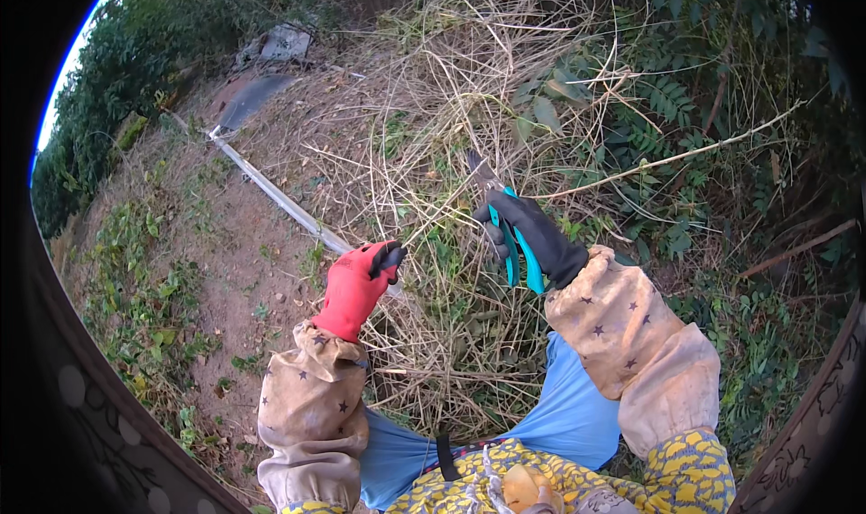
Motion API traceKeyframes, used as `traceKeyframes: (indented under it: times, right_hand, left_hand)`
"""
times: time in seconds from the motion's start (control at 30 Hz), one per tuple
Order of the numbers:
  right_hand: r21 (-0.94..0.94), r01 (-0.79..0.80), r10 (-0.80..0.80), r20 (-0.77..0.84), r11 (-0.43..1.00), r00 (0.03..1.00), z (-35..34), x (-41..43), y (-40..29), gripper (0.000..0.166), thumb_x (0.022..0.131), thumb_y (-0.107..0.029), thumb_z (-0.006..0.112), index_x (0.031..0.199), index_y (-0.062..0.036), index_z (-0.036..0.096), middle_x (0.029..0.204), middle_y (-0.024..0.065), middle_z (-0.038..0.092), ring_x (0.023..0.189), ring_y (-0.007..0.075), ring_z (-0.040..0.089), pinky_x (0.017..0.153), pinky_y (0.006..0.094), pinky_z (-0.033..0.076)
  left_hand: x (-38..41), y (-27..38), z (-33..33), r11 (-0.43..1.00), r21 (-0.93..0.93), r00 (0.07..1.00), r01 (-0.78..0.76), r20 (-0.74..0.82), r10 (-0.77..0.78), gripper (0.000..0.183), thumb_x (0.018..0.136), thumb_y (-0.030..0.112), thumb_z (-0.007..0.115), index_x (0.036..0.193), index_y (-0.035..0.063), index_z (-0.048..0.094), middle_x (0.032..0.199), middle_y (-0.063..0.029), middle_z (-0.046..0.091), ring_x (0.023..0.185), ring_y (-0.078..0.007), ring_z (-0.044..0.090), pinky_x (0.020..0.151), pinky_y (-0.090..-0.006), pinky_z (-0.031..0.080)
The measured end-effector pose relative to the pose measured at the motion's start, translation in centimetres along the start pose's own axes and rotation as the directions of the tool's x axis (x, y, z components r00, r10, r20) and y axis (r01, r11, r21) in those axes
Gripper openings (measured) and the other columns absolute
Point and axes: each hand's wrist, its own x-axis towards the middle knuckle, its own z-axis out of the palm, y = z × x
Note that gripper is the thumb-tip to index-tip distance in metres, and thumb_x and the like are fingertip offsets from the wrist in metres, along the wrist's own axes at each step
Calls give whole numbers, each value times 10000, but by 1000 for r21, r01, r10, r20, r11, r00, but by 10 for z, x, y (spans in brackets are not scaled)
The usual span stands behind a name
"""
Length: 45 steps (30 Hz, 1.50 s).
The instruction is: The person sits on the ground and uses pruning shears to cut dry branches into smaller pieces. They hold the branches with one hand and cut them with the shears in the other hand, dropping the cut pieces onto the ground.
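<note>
My left hand [355,287], in a red glove with dark fingertips, pinches thin dry stems [438,218] that run up and right towards the shears. A black glove covers my right hand [541,233], which grips pruning shears with teal handles [530,262]. The shears' dark blades [483,170] point up and away into the tangle; whether they touch a stem cannot be told. Below and between both hands lies a heap of dry stalks [446,379] mixed with green leaves. Star-patterned sleeve covers reach to both wrists.
A long pale pole [270,188] lies across bare soil [237,318] on the left, passing behind my left hand. A bare branch [690,154] slants right from near the shears. Dense leafy growth [683,216] stands right. Farther off lie a dark sheet [254,100] and a pale slab [285,42].
</note>
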Motion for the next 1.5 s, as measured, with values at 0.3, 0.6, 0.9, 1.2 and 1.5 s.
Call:
traceKeyframes:
  times: [0.3,0.6,0.9,1.2,1.5]
  right_hand:
    - [65,-115,108,95,991,990,-2,5,15,489,1023,-472,424,1148,-13,537,875,62,631,787,186,651,714,333,550]
    - [100,-130,119,104,987,987,21,1,13,517,976,-490,530,1093,12,550,796,43,616,693,152,633,633,298,537]
    - [-32,-157,158,20,987,987,18,3,17,387,1002,-434,504,1013,-49,547,739,3,571,583,102,576,530,255,490]
    - [-875,-1,-331,-185,485,925,29,1,32,547,847,-503,685,1110,-58,507,826,146,591,758,351,606,733,460,473]
    - [-846,-12,-345,-230,532,910,37,4,26,471,855,-505,670,986,-78,521,730,131,605,679,357,633,640,456,487]
  left_hand:
    - [3,9,2,919,-326,975,221,65,-211,277,934,64,556,1194,41,649,809,5,664,700,-55,583,582,-214,453]
    - [2,13,17,840,-446,946,310,231,-226,269,951,163,596,1188,53,657,786,3,671,685,-49,596,585,-224,461]
    - [2,22,19,813,-470,939,343,205,-277,262,976,182,586,1188,41,649,791,-3,675,679,-52,602,572,-215,448]
    - [5,10,20,773,-532,937,345,149,-315,325,1008,308,537,1141,47,679,735,-12,662,627,-54,583,546,-203,437]
    - [4,16,27,732,-537,907,420,269,-324,217,980,189,583,1117,54,683,804,-5,677,672,-72,636,561,-230,462]
